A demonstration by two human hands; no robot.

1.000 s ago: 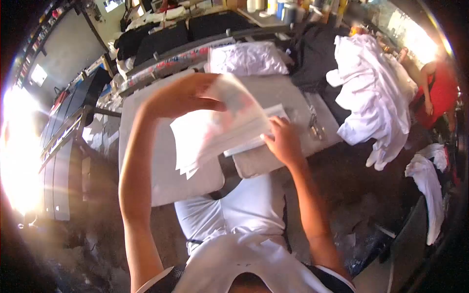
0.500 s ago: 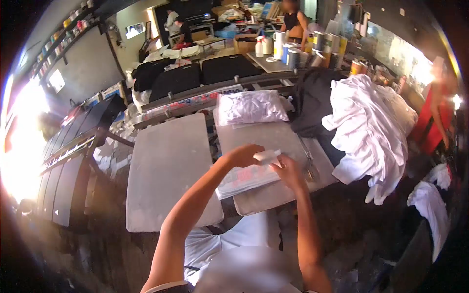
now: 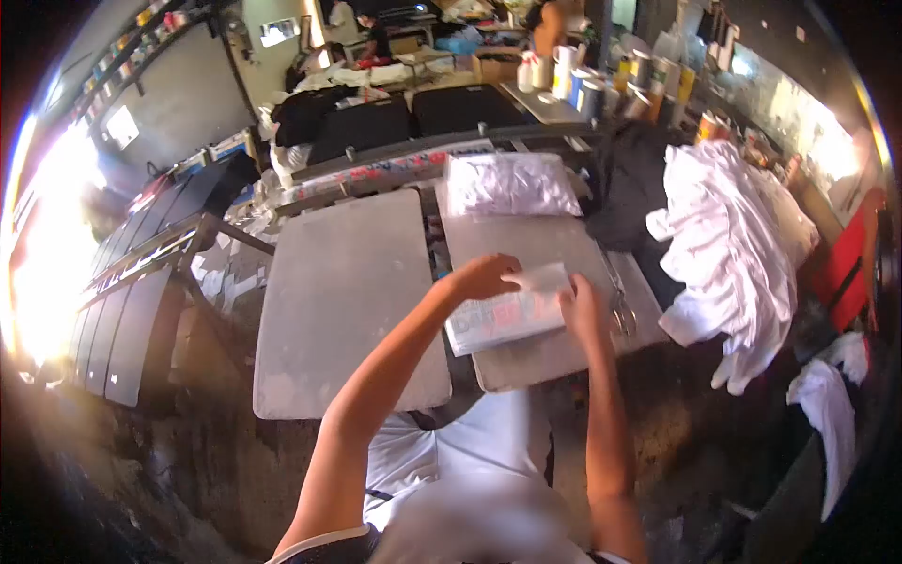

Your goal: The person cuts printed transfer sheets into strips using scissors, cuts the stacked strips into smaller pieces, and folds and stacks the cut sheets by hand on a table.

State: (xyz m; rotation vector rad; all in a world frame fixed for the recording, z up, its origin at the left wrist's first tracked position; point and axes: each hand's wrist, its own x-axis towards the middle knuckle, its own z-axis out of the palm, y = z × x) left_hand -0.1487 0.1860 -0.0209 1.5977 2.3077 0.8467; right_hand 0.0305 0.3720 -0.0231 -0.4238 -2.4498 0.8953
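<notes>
My left hand [image 3: 487, 276] and my right hand [image 3: 584, 306] pinch opposite sides of a small white sheet [image 3: 543, 278], held up between them. Whether it is paper or thin plastic I cannot tell. Under it lies a flat white packet with faded red and dark print [image 3: 503, 322], resting on the right-hand grey board [image 3: 517, 368]. At the far end of that board is a clear plastic bag of folded white cloth [image 3: 514, 185]. A pair of scissors [image 3: 620, 315] lies to the right of my right hand.
Another grey board [image 3: 352, 301] sits to the left. A heap of white garments [image 3: 728, 254] is piled at the right, beside dark cloth [image 3: 629, 202]. Tubs and bottles [image 3: 590, 99] stand on a table behind. A person in red [image 3: 844, 268] is at the right edge; others are farther back.
My hands have moved apart, and the white sheet between them now looks wider and flatter. The view has shifted, so the boards appear farther right and a little higher.
</notes>
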